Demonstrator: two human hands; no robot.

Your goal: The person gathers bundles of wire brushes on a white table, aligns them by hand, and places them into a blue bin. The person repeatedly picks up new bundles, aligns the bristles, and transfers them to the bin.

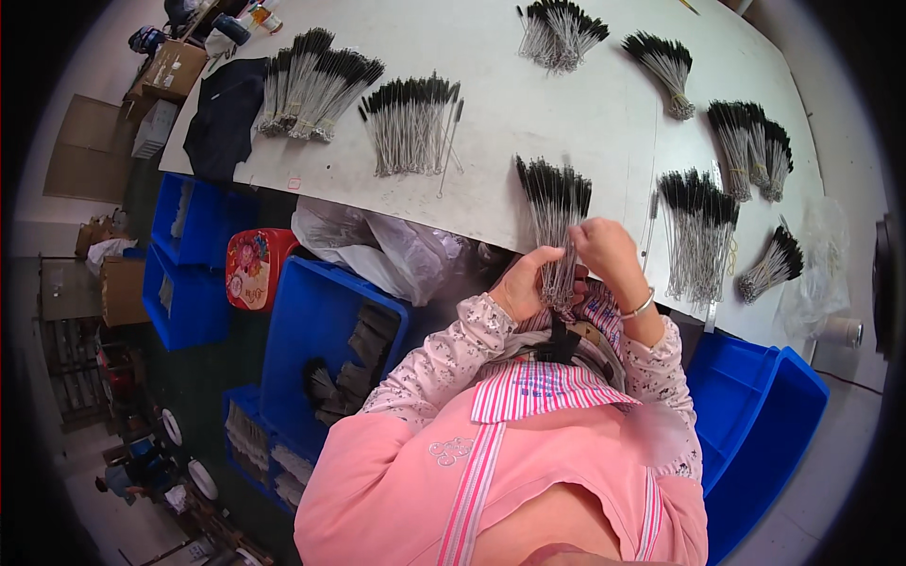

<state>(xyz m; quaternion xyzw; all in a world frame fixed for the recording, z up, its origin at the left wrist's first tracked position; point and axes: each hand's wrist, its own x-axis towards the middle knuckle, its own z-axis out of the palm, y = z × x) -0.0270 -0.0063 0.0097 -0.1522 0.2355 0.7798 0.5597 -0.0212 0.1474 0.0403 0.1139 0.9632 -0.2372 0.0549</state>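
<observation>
My left hand (527, 283) is closed round the lower part of a bundle of wire-handled brushes (555, 203) with black bristle tips. The bundle stands tips away from me at the table's near edge. At its right side my right hand (606, 247) has its fingers curled in a pinch against the wire handles; what they hold, if anything, is hidden. To the right lies a wide pile of similar brushes (696, 236), with a single brush (651, 224) beside it. Farther left is another loose pile of brushes (408, 127), with a few strays at its right end.
More brush bundles (307, 90) lie across the white table (528, 113), some tied. A dark cloth (222, 118) hangs over its left edge. Blue crates (283, 349) and a red stool (257, 269) stand below left; other blue crates (746, 406) are at my right. Clear plastic (819, 255) lies at far right.
</observation>
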